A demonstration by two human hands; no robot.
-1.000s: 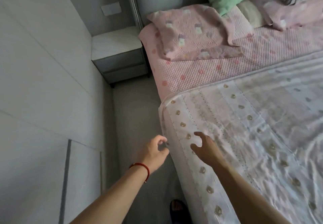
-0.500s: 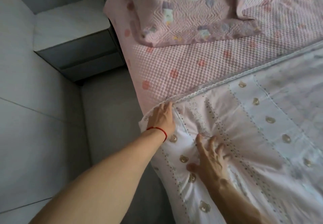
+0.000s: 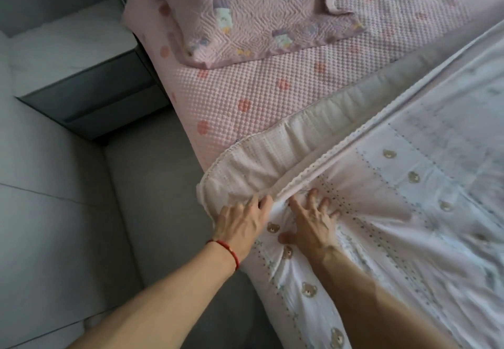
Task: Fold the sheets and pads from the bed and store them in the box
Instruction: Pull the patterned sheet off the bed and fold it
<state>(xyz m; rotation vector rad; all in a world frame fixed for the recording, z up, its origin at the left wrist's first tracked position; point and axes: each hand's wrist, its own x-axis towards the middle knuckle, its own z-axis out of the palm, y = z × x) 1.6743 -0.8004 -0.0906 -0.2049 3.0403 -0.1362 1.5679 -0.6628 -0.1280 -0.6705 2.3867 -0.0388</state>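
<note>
A white sheet [image 3: 395,212] printed with small bear faces covers the near part of the bed. Its top edge is turned back, showing a plain waffle-textured underside [image 3: 272,155]. My left hand [image 3: 240,223], with a red string at the wrist, pinches the folded-back corner edge near the bed's side. My right hand [image 3: 313,223] presses on the sheet just beside it, fingers spread and digging into the cloth. Under the sheet lies a pink bubble-textured pad [image 3: 245,89] with red flower spots.
A pink quilted pillow [image 3: 245,13] with cartoon prints lies at the head of the bed. A grey bedside cabinet [image 3: 81,84] stands at the left. Grey floor [image 3: 122,198] runs along the bed's side. No box is in view.
The sheet's top edge has been peeled back toward me, exposing its underside and more of the pink pad. My left hand moved from the corner to the folded edge.
</note>
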